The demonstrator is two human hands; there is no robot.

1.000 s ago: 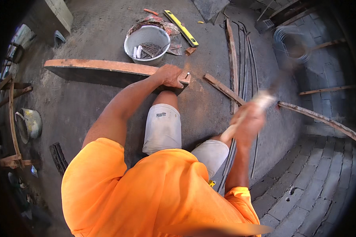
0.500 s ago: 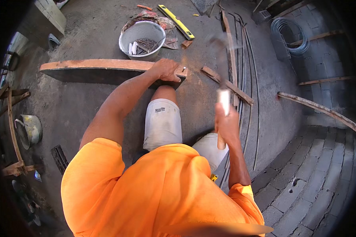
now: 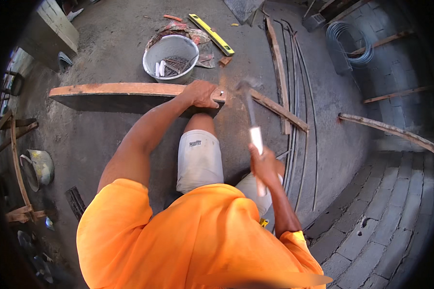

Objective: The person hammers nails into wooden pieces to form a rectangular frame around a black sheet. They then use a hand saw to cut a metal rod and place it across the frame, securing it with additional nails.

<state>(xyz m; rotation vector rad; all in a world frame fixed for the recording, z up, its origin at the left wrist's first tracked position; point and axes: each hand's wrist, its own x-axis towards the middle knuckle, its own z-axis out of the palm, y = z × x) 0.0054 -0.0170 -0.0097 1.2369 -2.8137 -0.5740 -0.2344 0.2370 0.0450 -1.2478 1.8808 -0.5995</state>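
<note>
holding hammer [image 3: 256, 138] in right grip [image 3: 265, 166], left grip [image 3: 201, 93] clasping plank [image 3: 115, 88], nail [image 3: 222, 93] near its end

At twelve o'clock from the middle of our view, a yellow spirit level [image 3: 211, 34] lies slantwise on the concrete floor [image 3: 113, 41], a small wood offcut [image 3: 224, 61] just beside its lower end. Toward eleven we see a grey bucket [image 3: 168, 45] holding white sticks, a crumpled sack [image 3: 194, 33] behind it and an orange strip [image 3: 172, 18] beyond. Toward one runs a long timber [image 3: 277, 72]; at two, a shorter timber [image 3: 282, 113] lies across steel rods [image 3: 290, 151]. Farther out at two we notice a wire coil [image 3: 333, 41], at three a wooden pole [image 3: 388, 130], at four blockwork [image 3: 390, 216]. At nine sits a stained pail [image 3: 44, 166].
</note>
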